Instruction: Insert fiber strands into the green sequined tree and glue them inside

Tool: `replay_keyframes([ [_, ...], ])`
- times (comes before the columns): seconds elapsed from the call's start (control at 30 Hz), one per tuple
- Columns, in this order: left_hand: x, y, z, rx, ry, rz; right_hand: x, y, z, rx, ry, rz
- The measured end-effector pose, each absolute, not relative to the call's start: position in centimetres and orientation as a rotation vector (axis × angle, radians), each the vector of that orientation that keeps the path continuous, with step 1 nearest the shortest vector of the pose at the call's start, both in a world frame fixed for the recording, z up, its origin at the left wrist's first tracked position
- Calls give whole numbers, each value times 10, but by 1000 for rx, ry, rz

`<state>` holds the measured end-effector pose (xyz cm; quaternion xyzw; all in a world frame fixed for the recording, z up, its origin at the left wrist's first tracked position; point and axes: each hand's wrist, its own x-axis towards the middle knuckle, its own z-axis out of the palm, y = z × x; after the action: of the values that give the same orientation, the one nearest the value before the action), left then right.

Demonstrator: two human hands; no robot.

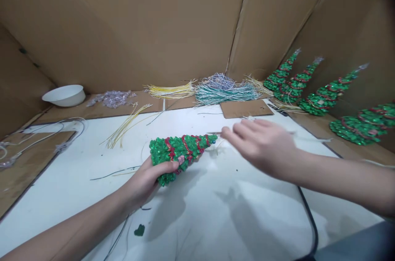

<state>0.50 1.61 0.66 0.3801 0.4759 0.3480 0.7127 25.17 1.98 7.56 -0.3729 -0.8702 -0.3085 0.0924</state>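
Currently, the left hand (149, 174) is gripping a green beaded tree (188, 148) at frame centre, thumb covering part of its wide lower end. Its long axis is running nearly level, tip pointing right. The right hand (262, 146) is pinching a thin tool (215, 132), too blurred to identify, beside the tip. Other trees (328, 93) are standing upper right; green-white wires (228, 94) are lying upper centre, across the worktop (191, 119).

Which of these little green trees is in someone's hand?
The green tree in the left hand, its tip toward the right hand; the other four trees are lined up along the right-hand cardboard wall.
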Motion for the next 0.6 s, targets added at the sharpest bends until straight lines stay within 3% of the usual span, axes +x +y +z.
replay_keyframes([
  [0.07, 0, 18, 7, 849, 1017, 789, 266, 23, 79, -1231, -2374, -821],
  [0.3, -9, 13, 9, 915, 894, 764, 272, 29, 68, -1496, -1875, 394],
  [0.4, -8, 8, 14, 905, 819, 777, 265, 24, 64, -1467, -1773, 464],
  [0.6, -7, 5, 21, 957, 688, 775, 264, 12, 64, -1374, -1722, 160],
])
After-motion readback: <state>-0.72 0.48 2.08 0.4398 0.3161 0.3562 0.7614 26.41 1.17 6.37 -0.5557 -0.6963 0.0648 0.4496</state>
